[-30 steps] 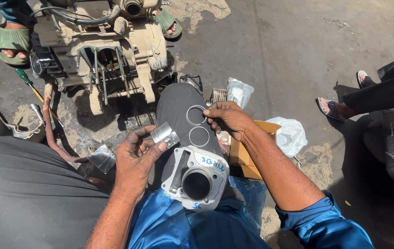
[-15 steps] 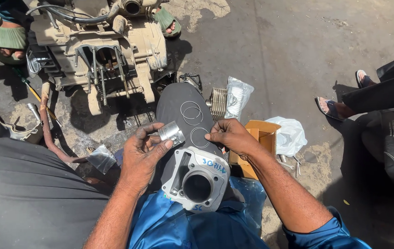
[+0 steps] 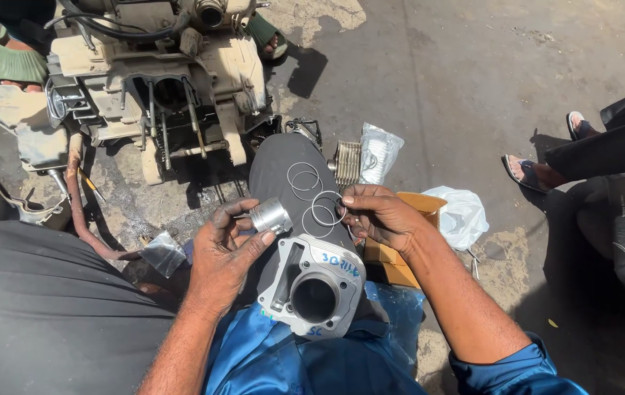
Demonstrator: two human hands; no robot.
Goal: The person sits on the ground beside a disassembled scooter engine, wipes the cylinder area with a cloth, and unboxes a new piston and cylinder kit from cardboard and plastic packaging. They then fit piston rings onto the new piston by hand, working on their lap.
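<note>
Cylinder block [image 3: 312, 281]: pale cast metal, round dark bore, resting on the lap on blue cloth [image 3: 268, 362]. Left hand [image 3: 225, 252] curled around a small silver piston [image 3: 270, 216], thumb and fingertips clamping it, just above the block. Right hand [image 3: 382, 216] pinches thin wire rings [image 3: 325, 208]; two more rings [image 3: 304, 178] lie loose on the dark knee [image 3: 283, 157]. Gap between the hands is narrow. Orange box [image 3: 393, 252] just beside the right wrist. Beyond: stripped engine [image 3: 159, 95] on stained concrete [image 3: 473, 66], sunlit; a bystander's sandalled foot [image 3: 528, 172] at right.

Sunlit, stained concrete floor [image 3: 473, 66], seemingly outdoors, hard shadows.
</note>
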